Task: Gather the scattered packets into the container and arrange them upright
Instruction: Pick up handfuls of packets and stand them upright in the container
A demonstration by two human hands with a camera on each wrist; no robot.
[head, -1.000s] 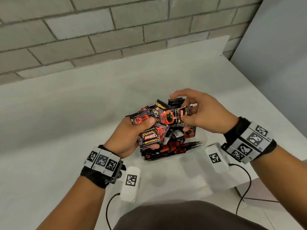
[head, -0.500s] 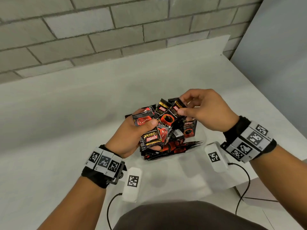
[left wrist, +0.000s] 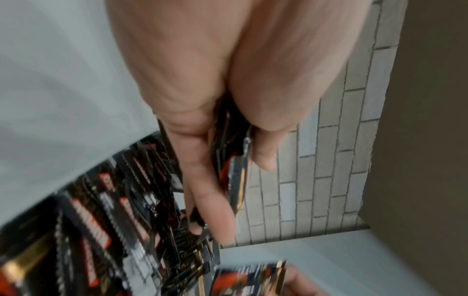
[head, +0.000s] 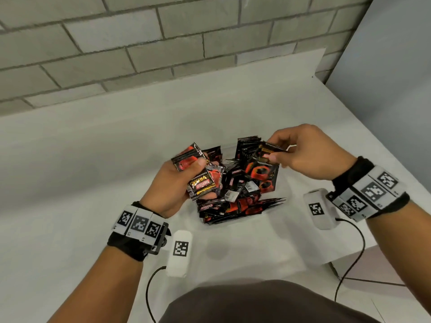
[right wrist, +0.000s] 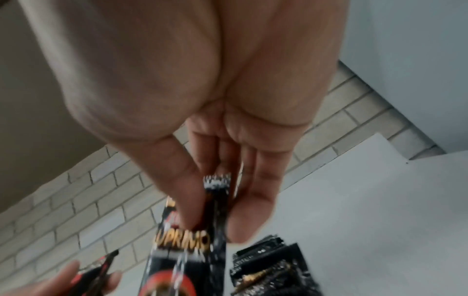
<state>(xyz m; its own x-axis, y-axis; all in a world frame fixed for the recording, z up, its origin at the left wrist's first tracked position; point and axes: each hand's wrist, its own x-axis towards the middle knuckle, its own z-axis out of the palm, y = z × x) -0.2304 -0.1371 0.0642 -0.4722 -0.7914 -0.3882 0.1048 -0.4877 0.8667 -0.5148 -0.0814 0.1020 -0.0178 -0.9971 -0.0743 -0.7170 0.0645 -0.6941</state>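
At centre-left of the head view, our left hand (head: pixel 173 183) is still clutching a bunch of packets (head: pixel 205 180), too bunched to count. At centre, the container (head: pixel 275 209) is holding the packet heap (head: pixel 238 194), uncountable. At centre-right, our right hand (head: pixel 307 155) is pinching one packet (head: pixel 262 170), now lifted farther right than half a second ago, both hands having drawn apart.

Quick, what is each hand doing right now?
Left hand: grips a bunch of packets.
Right hand: pinches one packet by its top edge, above the pile.
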